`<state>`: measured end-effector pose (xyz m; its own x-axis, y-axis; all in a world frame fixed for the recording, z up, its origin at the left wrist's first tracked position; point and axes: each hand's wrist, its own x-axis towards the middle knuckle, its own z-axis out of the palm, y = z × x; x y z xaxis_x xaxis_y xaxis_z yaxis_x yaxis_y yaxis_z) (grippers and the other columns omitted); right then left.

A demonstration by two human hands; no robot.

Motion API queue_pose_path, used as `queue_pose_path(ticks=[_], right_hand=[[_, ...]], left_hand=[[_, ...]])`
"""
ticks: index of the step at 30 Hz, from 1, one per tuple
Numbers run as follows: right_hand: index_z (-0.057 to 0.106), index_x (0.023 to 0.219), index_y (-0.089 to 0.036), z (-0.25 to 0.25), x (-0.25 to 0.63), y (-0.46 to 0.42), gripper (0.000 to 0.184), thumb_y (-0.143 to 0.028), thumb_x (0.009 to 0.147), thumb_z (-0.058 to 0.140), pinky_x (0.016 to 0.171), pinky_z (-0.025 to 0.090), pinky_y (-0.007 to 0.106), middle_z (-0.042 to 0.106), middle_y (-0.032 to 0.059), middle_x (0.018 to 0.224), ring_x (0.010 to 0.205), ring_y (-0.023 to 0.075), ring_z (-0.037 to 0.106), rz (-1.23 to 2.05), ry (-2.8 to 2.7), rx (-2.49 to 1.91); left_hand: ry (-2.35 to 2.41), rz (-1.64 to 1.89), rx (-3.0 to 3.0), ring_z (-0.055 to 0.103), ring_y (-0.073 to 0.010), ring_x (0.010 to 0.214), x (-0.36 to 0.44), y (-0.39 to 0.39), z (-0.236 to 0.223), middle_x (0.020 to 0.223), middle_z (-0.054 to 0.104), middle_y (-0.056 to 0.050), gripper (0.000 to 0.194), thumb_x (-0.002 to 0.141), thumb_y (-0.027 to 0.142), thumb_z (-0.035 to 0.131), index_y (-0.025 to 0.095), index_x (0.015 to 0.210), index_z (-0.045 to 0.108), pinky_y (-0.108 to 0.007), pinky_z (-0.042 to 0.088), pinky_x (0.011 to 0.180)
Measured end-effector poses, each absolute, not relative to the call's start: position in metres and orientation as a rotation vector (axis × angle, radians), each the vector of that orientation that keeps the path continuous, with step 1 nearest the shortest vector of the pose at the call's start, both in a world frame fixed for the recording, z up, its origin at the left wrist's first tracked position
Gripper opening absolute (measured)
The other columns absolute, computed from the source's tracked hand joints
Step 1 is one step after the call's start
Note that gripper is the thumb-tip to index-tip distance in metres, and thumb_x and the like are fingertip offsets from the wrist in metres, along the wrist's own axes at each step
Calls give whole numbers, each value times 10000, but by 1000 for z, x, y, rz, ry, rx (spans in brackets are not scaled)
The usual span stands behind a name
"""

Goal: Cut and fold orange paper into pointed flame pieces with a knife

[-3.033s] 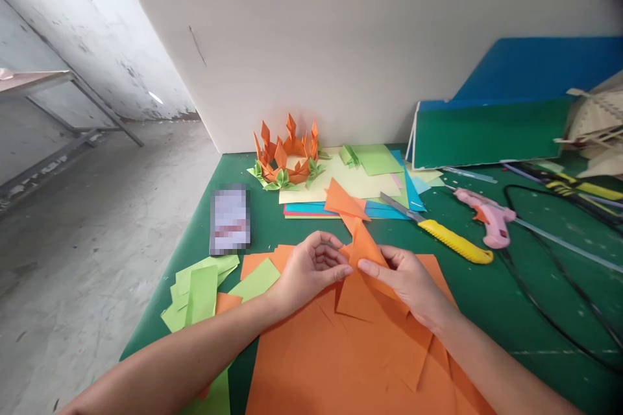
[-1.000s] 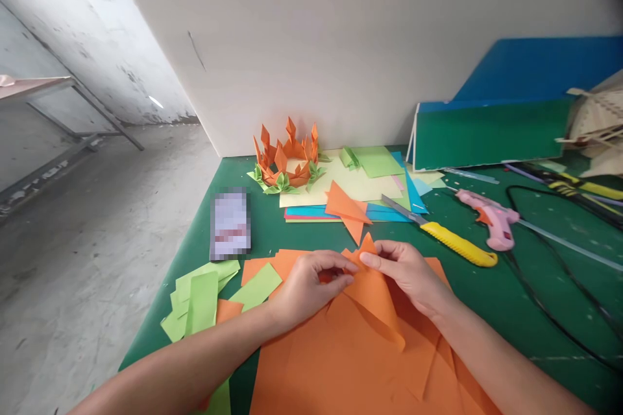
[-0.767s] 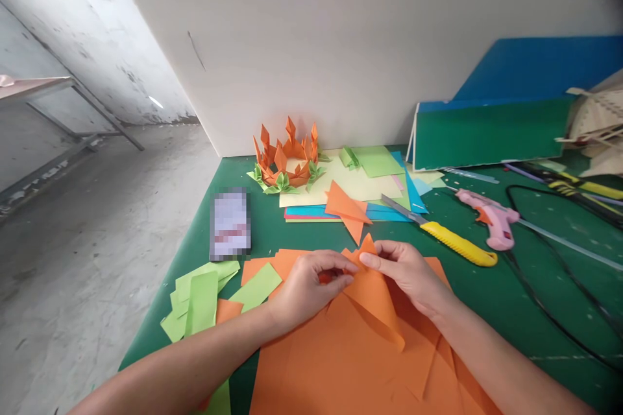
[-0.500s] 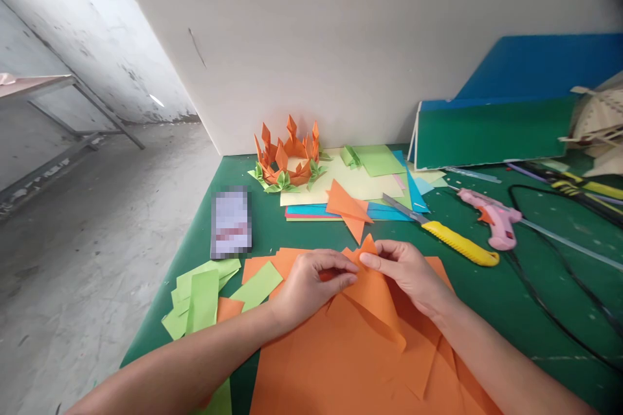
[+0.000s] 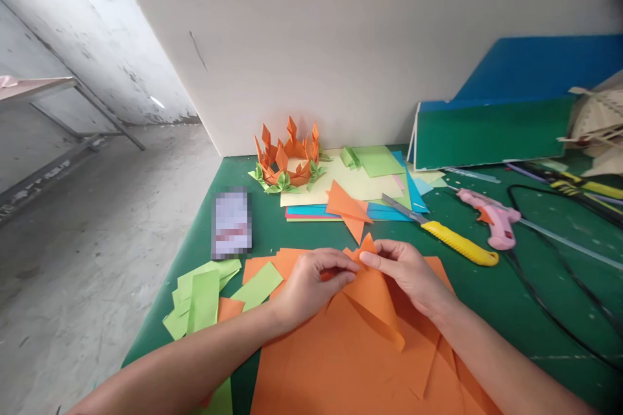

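Both hands meet over a stack of orange paper (image 5: 311, 363) at the front of the table. My right hand (image 5: 406, 269) pinches a folded piece of orange paper (image 5: 374, 298) near its pointed top, thumb in front. My left hand (image 5: 316, 282) has its fingertips closed on the left edge of the same piece. The paper's lower right corner curls down over the stack. Just beyond the hands lie folded orange paper pieces (image 5: 348, 207), crossing one another. A yellow utility knife (image 5: 457, 243) with its blade out lies to the right of them.
An orange and green paper crown (image 5: 289, 159) stands at the back, beside coloured sheets (image 5: 335, 181). Green paper strips (image 5: 202, 298) and a pixelated rectangular object (image 5: 231, 224) lie left. A pink glue gun (image 5: 491, 214) with black cord lies right, before a green board (image 5: 491, 133).
Hardly anything differs. Both hands keep their grip, and the curled lower corner of the orange paper has shifted very slightly.
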<state>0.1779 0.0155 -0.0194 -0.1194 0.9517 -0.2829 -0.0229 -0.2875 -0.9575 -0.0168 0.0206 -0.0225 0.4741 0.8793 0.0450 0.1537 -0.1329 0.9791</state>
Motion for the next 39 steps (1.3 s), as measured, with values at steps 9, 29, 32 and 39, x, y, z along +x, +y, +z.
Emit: queue_pose_path(ticks=[9, 29, 32, 39], right_hand=[[629, 658, -208, -24, 181, 17, 349, -528, 735, 746, 596, 362, 275, 503, -17, 666, 643, 136, 414, 1482, -1099, -1311], [668, 698, -225, -23, 178, 16, 299, -513, 743, 735, 622, 396, 288, 587, -5, 714, 681, 153, 477, 1467, -1126, -1332], [669, 714, -224, -25, 179, 17, 287, -501, 740, 740, 631, 400, 289, 597, -1, 726, 696, 158, 497, 1460, -1110, -1332], [669, 710, -224, -24, 179, 17, 249, -452, 713, 769, 631, 387, 286, 595, -9, 733, 698, 150, 489, 1507, -1054, -1305]], left_hand=[[919, 741, 1568, 645, -188, 1015, -18, 20, -21, 1113, 680, -64, 209, 860, 189, 630, 227, 1030, 746, -294, 531, 886], [909, 649, 1775, 624, -164, 898, -23, 17, -16, 1116, 659, -62, 287, 895, 152, 541, 242, 1107, 711, -268, 505, 754], [900, 628, 1780, 632, -181, 933, -23, 17, -15, 1149, 655, -65, 310, 889, 144, 539, 254, 1124, 708, -278, 514, 768], [900, 591, 1742, 621, -202, 1057, -23, 17, -15, 1228, 633, -46, 341, 880, 123, 541, 276, 1143, 696, -295, 515, 865]])
